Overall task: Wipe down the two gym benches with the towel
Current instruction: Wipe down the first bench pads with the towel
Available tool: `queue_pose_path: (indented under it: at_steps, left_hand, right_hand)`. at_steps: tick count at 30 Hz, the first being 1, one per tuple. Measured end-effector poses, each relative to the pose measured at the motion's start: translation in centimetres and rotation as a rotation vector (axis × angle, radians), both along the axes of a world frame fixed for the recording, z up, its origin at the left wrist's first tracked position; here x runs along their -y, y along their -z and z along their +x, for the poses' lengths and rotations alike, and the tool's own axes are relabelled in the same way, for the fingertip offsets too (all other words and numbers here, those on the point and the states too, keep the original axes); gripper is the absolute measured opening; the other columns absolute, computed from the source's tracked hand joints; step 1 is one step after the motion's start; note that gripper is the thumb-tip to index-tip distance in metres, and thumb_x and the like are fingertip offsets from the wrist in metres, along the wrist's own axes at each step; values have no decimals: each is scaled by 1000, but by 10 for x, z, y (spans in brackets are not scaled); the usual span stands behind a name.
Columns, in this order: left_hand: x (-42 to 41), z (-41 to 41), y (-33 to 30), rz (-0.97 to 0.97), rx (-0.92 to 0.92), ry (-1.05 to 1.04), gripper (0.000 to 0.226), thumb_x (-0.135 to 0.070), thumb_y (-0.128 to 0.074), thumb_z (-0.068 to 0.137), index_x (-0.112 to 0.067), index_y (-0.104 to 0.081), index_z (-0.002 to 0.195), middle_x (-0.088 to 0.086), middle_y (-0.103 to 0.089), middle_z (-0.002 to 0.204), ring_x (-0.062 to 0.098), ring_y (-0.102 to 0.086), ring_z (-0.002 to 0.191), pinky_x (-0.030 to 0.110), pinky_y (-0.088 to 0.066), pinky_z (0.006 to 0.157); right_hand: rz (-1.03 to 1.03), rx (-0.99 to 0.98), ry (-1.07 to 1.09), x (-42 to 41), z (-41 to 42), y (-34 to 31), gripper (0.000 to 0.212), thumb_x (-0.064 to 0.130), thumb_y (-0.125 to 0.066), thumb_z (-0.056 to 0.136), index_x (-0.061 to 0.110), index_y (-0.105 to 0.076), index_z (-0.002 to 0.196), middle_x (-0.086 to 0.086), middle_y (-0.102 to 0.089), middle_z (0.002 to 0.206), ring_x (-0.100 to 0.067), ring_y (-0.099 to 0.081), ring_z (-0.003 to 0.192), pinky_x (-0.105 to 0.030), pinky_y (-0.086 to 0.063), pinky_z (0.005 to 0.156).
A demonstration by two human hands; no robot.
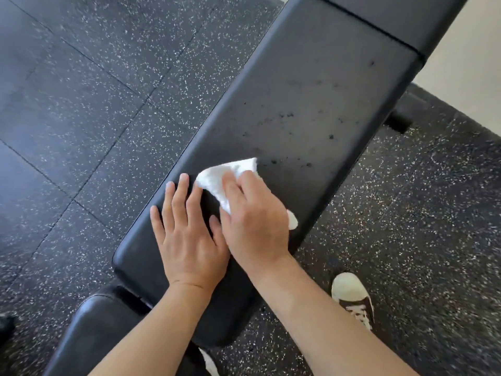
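Observation:
A black padded gym bench runs diagonally from lower left to upper right, its long pad dotted with dark specks. My right hand presses a small white towel flat on the pad's near half, fingers spread over the cloth; a bit of the towel shows past the hand's right side. My left hand rests flat on the pad just left of the towel, fingers straight. A second pad section lies at the lower left, another section at the top.
Black rubber floor tiles with white flecks surround the bench. My shoe stands on the floor right of the bench. The bench's base foot sticks out at the right. A pale floor strip lies at upper right.

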State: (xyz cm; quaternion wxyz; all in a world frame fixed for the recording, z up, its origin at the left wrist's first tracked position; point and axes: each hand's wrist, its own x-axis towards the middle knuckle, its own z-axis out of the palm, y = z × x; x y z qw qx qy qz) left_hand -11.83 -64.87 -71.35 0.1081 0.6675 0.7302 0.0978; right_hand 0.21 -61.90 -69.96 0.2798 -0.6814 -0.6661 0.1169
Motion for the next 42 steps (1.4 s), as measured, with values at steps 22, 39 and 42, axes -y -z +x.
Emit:
queue_pose_path:
  at_steps: [22, 39, 42]
  left_hand:
    - [0, 0, -1, -4, -3, 5, 64, -35, -42, 98, -18, -36, 159, 4, -29, 172, 27, -15, 162, 54, -5, 131]
    - [-3, -1, 0, 38, -57, 12, 67, -34, -45, 92, -18, -43, 156, 3, -33, 170, 29, -24, 160, 57, -11, 131]
    - [-4, 0, -3, 34, -59, 7, 67, -34, -46, 92, -17, -44, 157, 4, -35, 169, 29, -25, 160, 58, -13, 130]
  right_hand:
    - [18, 47, -118, -58, -19, -2, 13, 9, -77, 77, 10, -71, 88, -6, -63, 87, -22, -59, 74, -30, -40, 61]
    - [79, 215, -503, -96, 48, -4, 26, 21, -63, 87, 21, -76, 108, 0, -64, 89, -20, -62, 73, -33, -43, 48]
    - [39, 251, -535, -139, 9, -8, 14, 27, -68, 90, 17, -75, 98, -4, -66, 98, -23, -65, 82, -32, -40, 48]
